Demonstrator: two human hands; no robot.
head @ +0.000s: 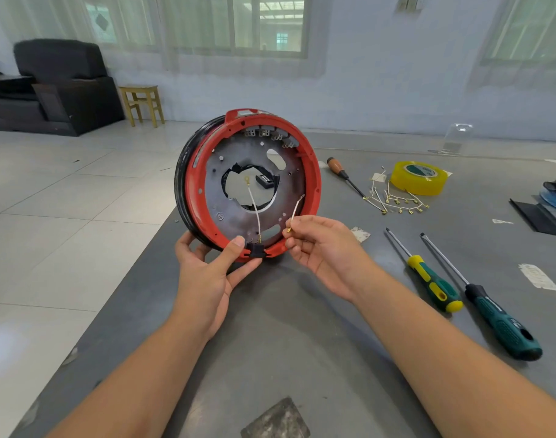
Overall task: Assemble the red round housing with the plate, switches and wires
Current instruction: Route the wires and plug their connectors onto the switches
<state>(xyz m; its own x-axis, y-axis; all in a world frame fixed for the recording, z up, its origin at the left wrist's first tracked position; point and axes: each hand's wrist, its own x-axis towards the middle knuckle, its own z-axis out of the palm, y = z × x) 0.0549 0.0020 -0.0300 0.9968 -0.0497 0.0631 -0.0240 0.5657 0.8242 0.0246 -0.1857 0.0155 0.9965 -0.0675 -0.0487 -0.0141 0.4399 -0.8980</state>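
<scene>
The red round housing (207, 147) stands on edge over the grey table, its open face toward me, with the metal plate (235, 159) seated inside. My left hand (207, 273) grips its lower rim, thumb beside a small black switch (256, 250) set in the rim. A white wire (254, 205) runs up from the switch to a ring terminal in the plate's middle hole. My right hand (317, 245) pinches a second short wire (297, 207) by its brass end, just right of the switch. Grey switch terminals (264, 132) line the upper rim.
Loose wires with brass terminals (396, 200) lie at right beside a yellow tape roll (420, 178). A wooden-handled screwdriver (341, 170) and two green-handled screwdrivers (434, 282) (498, 320) lie on the table (270, 343). Black parts (537, 216) sit at the right edge. The table's left edge runs diagonally beneath my left arm.
</scene>
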